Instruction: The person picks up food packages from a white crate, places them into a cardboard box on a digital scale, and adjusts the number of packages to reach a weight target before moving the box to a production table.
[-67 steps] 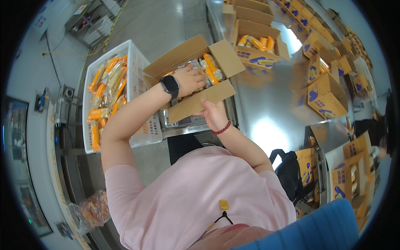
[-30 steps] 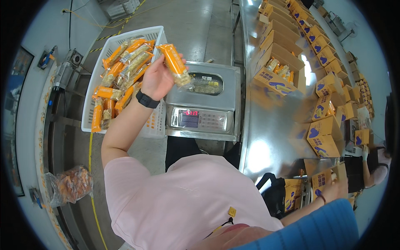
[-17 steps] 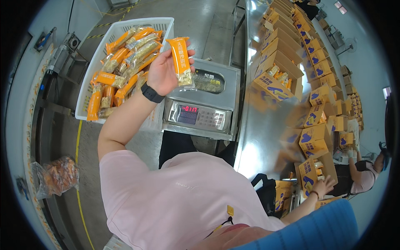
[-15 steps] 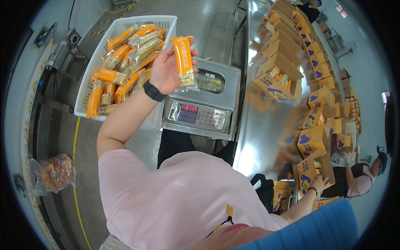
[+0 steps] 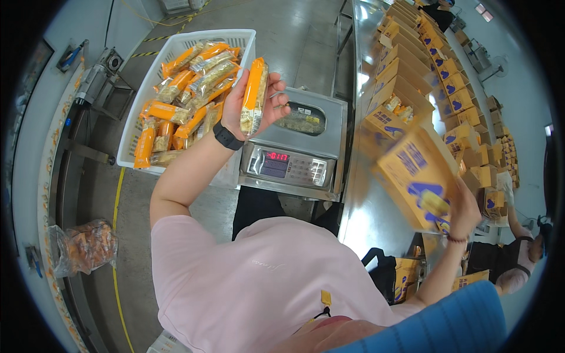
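An orange-and-clear wrapped snack bar (image 5: 254,97) rests in my left hand (image 5: 234,110), held against the palm with the fingertips curled up and spaced beside it. This hand is raised between the white basket (image 5: 126,136) of similar snack bars and the scale (image 5: 289,167). The scale's red display is lit, and a dark oval window shows in its steel top. On the right, my right hand (image 5: 466,207) grips an open cardboard box (image 5: 400,176) by its side near the lower end. The box is tilted above the steel table and blurred by motion; its contents are hidden.
Rows of open cardboard boxes (image 5: 406,62) line the long steel table (image 5: 368,203); one nearby box (image 5: 385,120) holds snack bars. A co-worker (image 5: 511,253) stands at the far right. On the left, a clear bag of orange-brown contents (image 5: 91,244) lies beside machinery.
My right hand has lifted the box from the right-hand row and swung it left and forward over the table. In my left hand the snack bar has turned, showing its edge.
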### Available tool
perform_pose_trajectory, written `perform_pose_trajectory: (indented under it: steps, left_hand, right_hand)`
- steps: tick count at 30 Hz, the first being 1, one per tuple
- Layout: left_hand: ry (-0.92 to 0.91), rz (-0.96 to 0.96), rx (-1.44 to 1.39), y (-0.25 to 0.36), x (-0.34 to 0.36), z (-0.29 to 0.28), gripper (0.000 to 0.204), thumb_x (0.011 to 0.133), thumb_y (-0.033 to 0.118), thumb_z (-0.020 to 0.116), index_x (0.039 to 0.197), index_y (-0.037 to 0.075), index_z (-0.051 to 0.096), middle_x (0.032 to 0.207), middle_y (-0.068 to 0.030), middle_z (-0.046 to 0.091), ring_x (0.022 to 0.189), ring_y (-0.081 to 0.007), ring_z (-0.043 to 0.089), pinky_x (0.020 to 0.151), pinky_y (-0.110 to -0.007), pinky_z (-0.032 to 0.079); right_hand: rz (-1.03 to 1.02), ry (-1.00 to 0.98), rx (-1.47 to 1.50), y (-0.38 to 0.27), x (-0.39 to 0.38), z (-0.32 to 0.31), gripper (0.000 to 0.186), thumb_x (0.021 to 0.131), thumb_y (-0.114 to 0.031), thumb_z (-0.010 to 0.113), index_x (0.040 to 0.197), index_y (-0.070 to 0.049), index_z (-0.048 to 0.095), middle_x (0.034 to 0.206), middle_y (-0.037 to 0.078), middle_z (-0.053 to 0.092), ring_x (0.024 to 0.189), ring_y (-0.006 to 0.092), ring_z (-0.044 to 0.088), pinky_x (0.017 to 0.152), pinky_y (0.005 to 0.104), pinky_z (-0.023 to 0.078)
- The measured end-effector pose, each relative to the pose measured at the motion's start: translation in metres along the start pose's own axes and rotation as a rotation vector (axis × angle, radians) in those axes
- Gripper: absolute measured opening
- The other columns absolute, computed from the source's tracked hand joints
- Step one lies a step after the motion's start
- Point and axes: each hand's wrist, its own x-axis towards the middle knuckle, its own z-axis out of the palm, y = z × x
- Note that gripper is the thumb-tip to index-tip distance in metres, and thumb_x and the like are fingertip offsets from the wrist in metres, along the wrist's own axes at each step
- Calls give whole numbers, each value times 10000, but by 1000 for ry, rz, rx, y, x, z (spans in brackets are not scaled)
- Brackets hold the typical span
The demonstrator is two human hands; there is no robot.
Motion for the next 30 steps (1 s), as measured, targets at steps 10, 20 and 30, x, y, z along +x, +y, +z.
perform_pose_trajectory:
  steps: [10,20,30]
  left_hand:
    - [120,-47,81,2,10,1,605,916,518,346,1227,9,450,1070,-143,575,940,-269,572,871,-431,433]
    - [397,63,92,5,3,4,393,934,405,388,1060,52,505,902,-58,517,798,-184,491,779,-336,415]
    - [330,53,165,5,7,9,392,945,395,365,1068,44,490,886,-63,487,805,-197,468,768,-347,412]
  right_hand:
    - [-384,-86,338,-166,32,201,338,711,-89,603,1047,-126,586,1087,69,606,991,239,582,821,390,478]
    - [282,-383,320,-182,-158,227,701,762,-237,674,1338,-41,325,1411,197,285,1299,421,242,1031,568,208]
    - [1040,-138,1618,-208,-68,212,651,847,-269,610,1338,17,291,1360,200,365,1242,328,367,996,444,328]
